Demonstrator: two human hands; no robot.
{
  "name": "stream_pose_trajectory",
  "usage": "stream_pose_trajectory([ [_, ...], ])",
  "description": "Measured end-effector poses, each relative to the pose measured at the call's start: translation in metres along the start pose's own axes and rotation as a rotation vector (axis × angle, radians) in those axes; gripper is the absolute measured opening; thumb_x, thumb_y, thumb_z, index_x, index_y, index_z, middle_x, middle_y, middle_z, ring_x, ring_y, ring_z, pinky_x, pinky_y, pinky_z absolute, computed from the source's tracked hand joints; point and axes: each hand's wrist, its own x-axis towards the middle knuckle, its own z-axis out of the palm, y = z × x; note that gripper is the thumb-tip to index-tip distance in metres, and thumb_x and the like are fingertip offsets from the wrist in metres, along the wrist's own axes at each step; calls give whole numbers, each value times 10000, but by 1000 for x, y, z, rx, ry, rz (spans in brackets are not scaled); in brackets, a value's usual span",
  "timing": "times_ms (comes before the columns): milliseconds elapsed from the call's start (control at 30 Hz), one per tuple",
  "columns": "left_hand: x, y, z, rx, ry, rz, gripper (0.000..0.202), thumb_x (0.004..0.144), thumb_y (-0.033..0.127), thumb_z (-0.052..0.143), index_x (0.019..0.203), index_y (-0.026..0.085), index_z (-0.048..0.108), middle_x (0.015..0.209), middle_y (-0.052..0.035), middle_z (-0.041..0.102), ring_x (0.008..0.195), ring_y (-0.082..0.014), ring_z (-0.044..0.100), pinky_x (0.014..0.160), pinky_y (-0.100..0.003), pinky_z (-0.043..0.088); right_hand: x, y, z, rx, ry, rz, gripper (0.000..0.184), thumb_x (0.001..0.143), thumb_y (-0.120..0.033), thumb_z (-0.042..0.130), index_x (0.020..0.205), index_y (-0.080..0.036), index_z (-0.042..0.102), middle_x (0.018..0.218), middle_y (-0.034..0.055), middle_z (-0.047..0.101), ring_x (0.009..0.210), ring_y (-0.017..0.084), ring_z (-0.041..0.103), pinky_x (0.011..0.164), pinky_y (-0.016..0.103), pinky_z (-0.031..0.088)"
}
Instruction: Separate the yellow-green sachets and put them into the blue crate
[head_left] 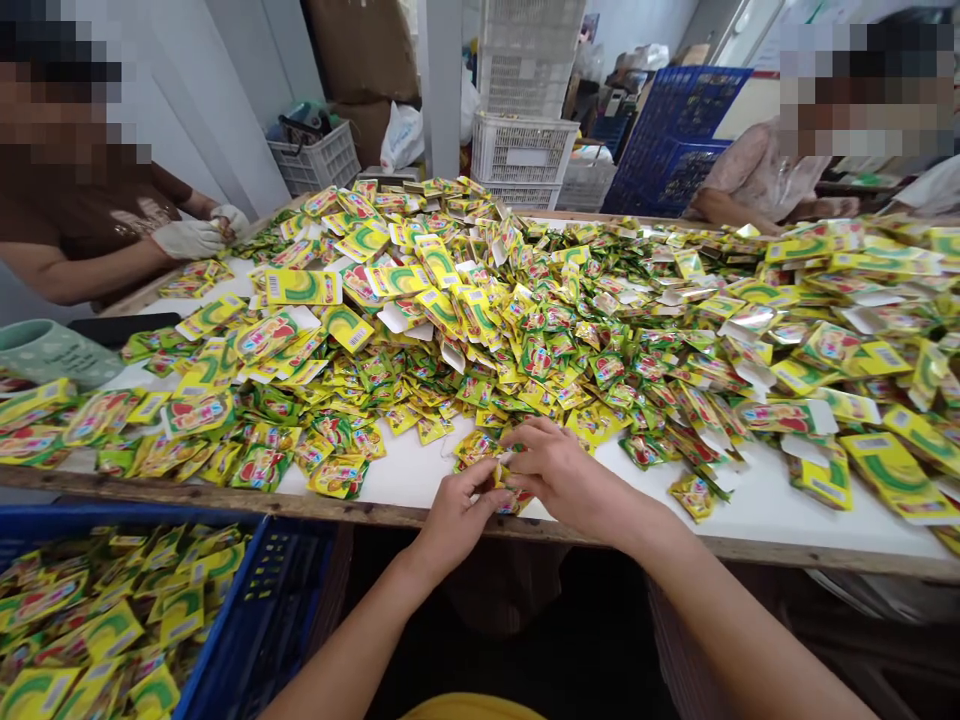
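Observation:
A big heap of small yellow-green sachets (525, 320) and larger yellow card packets (304, 287) covers the white table (409, 470). My left hand (457, 515) is at the table's near edge, fingers curled round a small stack of sachets (504, 492). My right hand (566, 475) lies right beside it, palm down, fingers pressed onto the same stack and touching the loose sachets at the edge of the heap.
A blue crate (247, 620) with filled packets stands at my lower left. A person in white gloves (191, 238) works at the far left, another person (757, 180) at the far right. A pale green mug (45, 352) is on the left; white and blue crates are stacked behind.

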Motion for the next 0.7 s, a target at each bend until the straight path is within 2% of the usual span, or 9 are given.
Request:
stream_pose_trajectory([
  [100, -1, -3, -2, -59, -15, -22, 289, 830, 274, 580, 1085, 156, 645, 864, -34, 634, 842, -178, 557, 796, -264, 437, -9, 2, 1, 59, 75, -6, 153, 898, -257, 568, 928, -235, 716, 1132, 73, 590, 1080, 213, 474, 901, 381, 382],
  [233, -2, -2, -3, -40, -50, -20, 256, 830, 271, 584, 1048, 161, 661, 865, -26, 636, 826, -166, 544, 775, -245, 426, -18, -4, 12, -22, 40, 44, 211, 860, -392, 608, 782, -228, 716, 1169, 65, 587, 1156, 279, 437, 919, 475, 360],
  [300, -2, 0, -4, -38, -65, -21, 247, 859, 304, 550, 1011, 149, 668, 869, -31, 639, 830, -165, 541, 772, -245, 421, -22, -4, 18, 66, 113, 54, 185, 870, -372, 601, 819, -237, 717, 1182, 60, 580, 1161, 265, 445, 941, 478, 360],
  [367, -1, 3, -5, -63, -74, -40, 287, 883, 349, 518, 1004, 137, 670, 896, -41, 646, 861, -171, 544, 793, -252, 418, -30, -1, 24, 251, 276, 76, 144, 871, -329, 611, 952, -267, 713, 1171, 61, 575, 1148, 233, 468, 969, 442, 374],
  [433, 0, 4, -5, -111, -64, -80, 333, 891, 394, 500, 1012, 138, 673, 922, -46, 655, 887, -177, 550, 816, -261, 415, -39, 2, 33, 458, 433, 164, 180, 853, -300, 636, 1019, -266, 697, 1121, 65, 575, 1081, 204, 513, 929, 381, 426],
  [500, 2, 5, -4, -176, -27, -141, 353, 872, 431, 523, 988, 142, 688, 922, -43, 667, 903, -182, 559, 838, -268, 414, -47, 2, 44, 700, 550, 330, 163, 825, -313, 661, 971, -245, 685, 1020, 55, 577, 945, 180, 553, 782, 317, 488],
  [567, 4, 8, -3, -235, 1, -211, 324, 820, 430, 601, 927, 143, 706, 915, -41, 677, 910, -179, 566, 848, -262, 412, -51, 0, 56, 1010, 638, 493, 179, 784, -327, 692, 920, -223, 641, 886, 27, 559, 786, 146, 546, 628, 260, 492],
  [633, 5, 12, -3, -310, -2, -300, 265, 742, 377, 694, 871, 146, 705, 893, -34, 675, 870, -160, 570, 818, -242, 415, -49, -2, 65, 1355, 657, 599, 281, 709, -317, 747, 920, -213, 594, 812, -1, 536, 686, 115, 511, 535, 217, 460],
  [700, 7, 16, -4, -389, -34, -395, 198, 689, 306, 725, 800, 149, 674, 806, -11, 647, 764, -125, 555, 728, -214, 412, -42, -2, 69, 1645, 542, 674, 367, 593, -241, 799, 885, -191, 584, 768, -17, 538, 599, 80, 462, 454, 169, 380],
])
